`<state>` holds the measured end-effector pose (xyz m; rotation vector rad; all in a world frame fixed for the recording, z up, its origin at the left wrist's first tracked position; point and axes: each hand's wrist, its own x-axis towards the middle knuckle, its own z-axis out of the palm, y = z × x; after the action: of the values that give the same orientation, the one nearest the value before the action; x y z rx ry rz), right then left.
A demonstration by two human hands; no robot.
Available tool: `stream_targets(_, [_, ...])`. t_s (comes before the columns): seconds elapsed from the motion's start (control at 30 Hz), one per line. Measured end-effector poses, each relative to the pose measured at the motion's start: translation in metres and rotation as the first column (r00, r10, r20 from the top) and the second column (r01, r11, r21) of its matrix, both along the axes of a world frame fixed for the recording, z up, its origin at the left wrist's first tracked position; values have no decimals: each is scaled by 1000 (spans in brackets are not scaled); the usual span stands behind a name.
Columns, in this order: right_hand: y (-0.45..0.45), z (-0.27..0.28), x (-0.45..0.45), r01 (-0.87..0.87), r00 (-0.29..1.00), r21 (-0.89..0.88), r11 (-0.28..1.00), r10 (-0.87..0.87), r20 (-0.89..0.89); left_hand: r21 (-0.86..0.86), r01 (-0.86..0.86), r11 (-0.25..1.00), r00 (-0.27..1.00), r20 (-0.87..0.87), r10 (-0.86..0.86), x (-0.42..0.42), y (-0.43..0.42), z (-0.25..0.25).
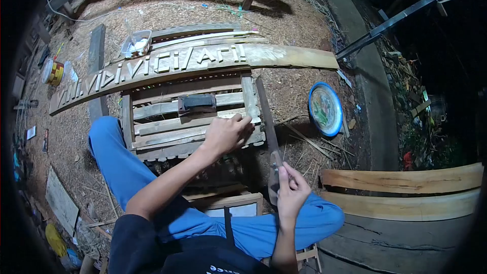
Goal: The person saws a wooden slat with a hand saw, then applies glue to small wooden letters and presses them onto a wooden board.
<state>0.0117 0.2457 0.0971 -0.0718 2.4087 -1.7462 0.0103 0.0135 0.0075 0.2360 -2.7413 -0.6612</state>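
My left hand (228,133) presses down at the right side of a slatted wooden crate (248,91), its fingers curled over a pale wooden strip (167,126); the fingertips are partly hidden. In my right hand (292,190) is the handle end of a hand saw (267,116), whose long dark blade points away from me just beyond the crate's right edge. On the slats sits a dark block-like tool (198,102), left of the blade. Behind it, a long board (289,57) lies across the crate, bearing raised letters made of small wooden pieces.
A blue-rimmed round tray (310,102) stands on the right, near loose sticks. Two planks (401,180) lie at lower right. A clear plastic tub (144,34) and a yellow-red container (53,72) are at the left. Wood shavings cover the ground.
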Motion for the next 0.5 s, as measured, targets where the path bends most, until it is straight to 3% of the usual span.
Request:
stream_targets(0.13, [-12,-17,-6,-44,999,16,999,44,-4,-21,-36,999,996,-80,34,1,-2,-2])
stream_targets(0.33, [-16,-16,-6,-61,998,15,998,62,-29,3,15,1000,1000,-1,-15,-1,-3,-2])
stream_targets(0.5, [-17,-16,-6,-65,997,47,997,67,-28,3,-7,1000,999,-32,8,-1,-1,2])
